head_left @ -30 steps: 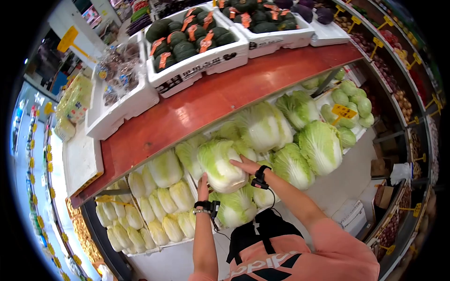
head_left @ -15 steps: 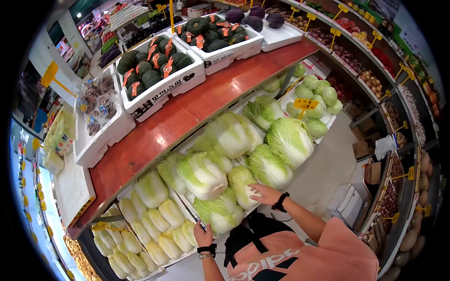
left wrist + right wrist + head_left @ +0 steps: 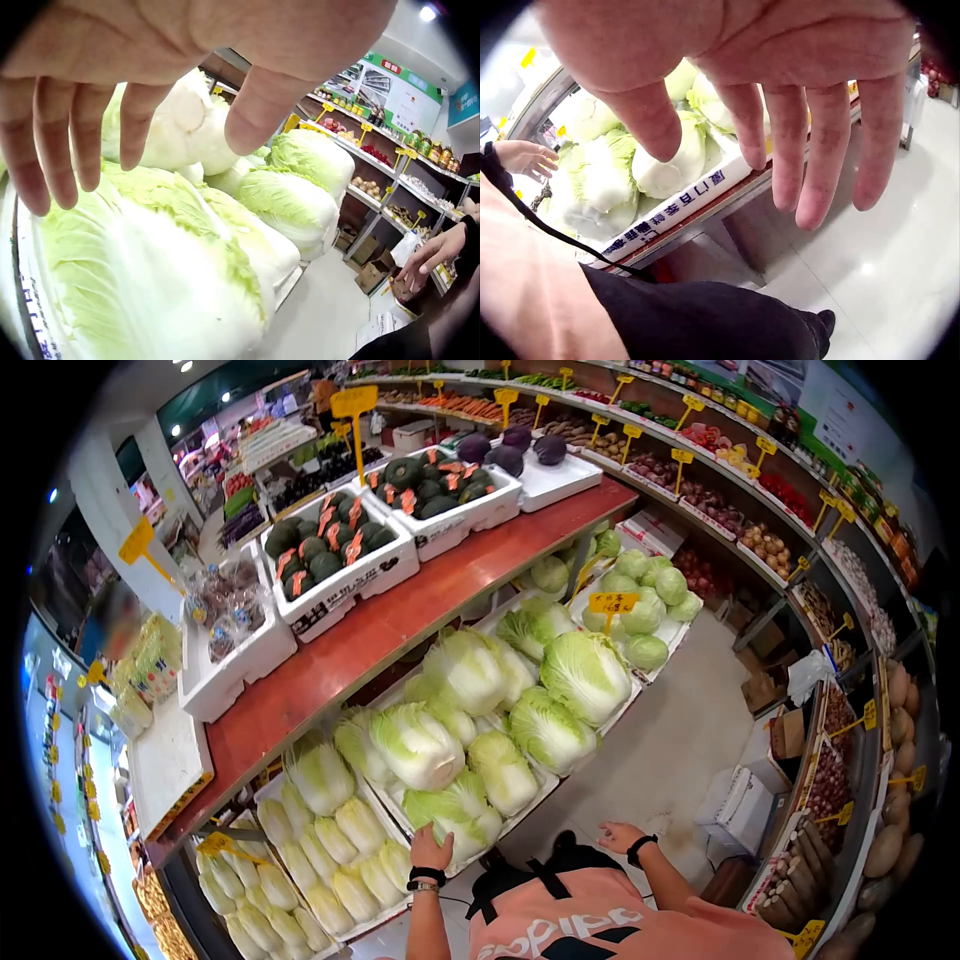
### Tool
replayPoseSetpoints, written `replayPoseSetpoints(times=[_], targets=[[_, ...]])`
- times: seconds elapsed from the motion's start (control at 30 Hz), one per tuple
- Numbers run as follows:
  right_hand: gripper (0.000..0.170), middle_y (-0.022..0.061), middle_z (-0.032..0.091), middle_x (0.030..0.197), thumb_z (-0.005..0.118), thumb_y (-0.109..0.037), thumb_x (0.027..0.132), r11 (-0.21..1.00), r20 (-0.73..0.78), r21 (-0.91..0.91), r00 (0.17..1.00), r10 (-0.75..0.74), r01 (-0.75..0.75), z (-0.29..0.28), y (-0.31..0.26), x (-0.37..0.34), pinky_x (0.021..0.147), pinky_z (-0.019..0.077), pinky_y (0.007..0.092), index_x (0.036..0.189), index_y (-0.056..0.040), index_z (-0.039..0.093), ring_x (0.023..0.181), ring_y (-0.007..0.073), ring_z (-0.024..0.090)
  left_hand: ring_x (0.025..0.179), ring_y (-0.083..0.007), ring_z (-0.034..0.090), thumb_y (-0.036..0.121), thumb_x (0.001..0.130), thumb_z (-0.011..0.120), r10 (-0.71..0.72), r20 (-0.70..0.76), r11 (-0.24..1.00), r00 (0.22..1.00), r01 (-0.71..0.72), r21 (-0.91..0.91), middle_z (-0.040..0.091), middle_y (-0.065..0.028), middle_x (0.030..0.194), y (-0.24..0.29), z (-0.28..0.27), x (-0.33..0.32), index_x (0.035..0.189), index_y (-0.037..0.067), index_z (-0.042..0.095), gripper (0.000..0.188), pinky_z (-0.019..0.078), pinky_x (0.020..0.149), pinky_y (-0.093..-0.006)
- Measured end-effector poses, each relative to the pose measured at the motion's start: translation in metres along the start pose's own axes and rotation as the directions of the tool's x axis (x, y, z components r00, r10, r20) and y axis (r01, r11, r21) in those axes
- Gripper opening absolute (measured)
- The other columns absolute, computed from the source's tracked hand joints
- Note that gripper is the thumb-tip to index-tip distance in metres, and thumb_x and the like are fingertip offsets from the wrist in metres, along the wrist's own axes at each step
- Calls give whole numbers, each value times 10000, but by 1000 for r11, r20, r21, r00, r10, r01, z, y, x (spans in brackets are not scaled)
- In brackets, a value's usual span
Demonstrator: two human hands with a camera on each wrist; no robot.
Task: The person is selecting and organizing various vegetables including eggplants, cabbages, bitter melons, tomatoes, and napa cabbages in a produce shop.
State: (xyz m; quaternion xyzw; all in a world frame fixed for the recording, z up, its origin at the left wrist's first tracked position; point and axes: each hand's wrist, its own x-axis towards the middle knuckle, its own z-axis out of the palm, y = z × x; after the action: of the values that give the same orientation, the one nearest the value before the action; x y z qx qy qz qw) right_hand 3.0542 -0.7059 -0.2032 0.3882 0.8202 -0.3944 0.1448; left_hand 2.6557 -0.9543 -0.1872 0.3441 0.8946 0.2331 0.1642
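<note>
Large napa cabbages lie in white foam trays at the stall's front. My left hand (image 3: 431,850) is just at the nearest napa cabbage (image 3: 455,815), fingers extended and holding nothing. In the left wrist view its fingers (image 3: 86,142) hang over that cabbage's leafy top. A paler napa cabbage (image 3: 502,772) lies beside it, and a big one (image 3: 417,745) rests behind them on the pile. Away from the tray, above the floor before my body, my right hand (image 3: 620,837) is empty. The right wrist view shows its fingers (image 3: 787,150) spread and straight.
A red shelf (image 3: 330,670) above the cabbages carries a foam box of dark squashes (image 3: 325,550). Small yellowish cabbages (image 3: 345,850) fill the trays at left; round cabbages (image 3: 645,585) sit at far right. Cartons (image 3: 740,805) stand on the floor by the right-hand racks.
Both hands were on the big napa cabbage and have let it go; it stays on the pile. The right hand passed over the paler cabbage, then drew back. The head view has swung.
</note>
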Motion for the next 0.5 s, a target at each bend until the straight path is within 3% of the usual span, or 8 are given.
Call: replayPoseSetpoints(times=[0.13,0.2,0.23,0.33,0.5], targets=[[542,195,654,1022,617,-398,836,997,-67,57,996,51,-48,3,40,-18,826,498,398,1221,-25,544,928,329,634,1068,-425,530,393,771,678,-4,107,1000,994,2,15,536,-271,1191,33,19,-10,1224,-7,519,624,432,929,-470],[537,182,659,1018,615,-399,839,992,-65,99,995,80,-74,-7,49,-31,818,499,393,1209,-15,551,919,332,633,1132,-420,485,371,758,692,34,38,999,999,-34,-7,485,-264,1258,41,42,-15,1222,0,516,620,421,948,-475],[535,181,659,1014,611,-405,842,991,-99,117,992,81,-70,-6,64,-38,815,499,392,1204,-15,553,919,332,633,1161,-418,457,363,755,696,15,9,998,1000,-15,67,459,-261,1285,47,54,-22,1227,4,514,621,417,955,-479],[532,176,661,1027,611,-422,844,986,-154,161,985,73,-48,-6,106,-66,819,502,386,1193,-24,562,929,331,635,1270,-420,337,340,738,708,-71,-49,969,996,80,236,355,-262,1381,76,73,-39,1300,19,454,695,367,1017,-490],[514,171,662,1060,622,-394,836,905,-150,373,950,275,-203,6,188,-117,858,499,370,1198,-35,563,968,308,642,1334,-435,266,389,734,706,-271,-121,907,955,296,300,276,-309,1428,108,114,-41,1418,19,287,883,251,1108,-474]])
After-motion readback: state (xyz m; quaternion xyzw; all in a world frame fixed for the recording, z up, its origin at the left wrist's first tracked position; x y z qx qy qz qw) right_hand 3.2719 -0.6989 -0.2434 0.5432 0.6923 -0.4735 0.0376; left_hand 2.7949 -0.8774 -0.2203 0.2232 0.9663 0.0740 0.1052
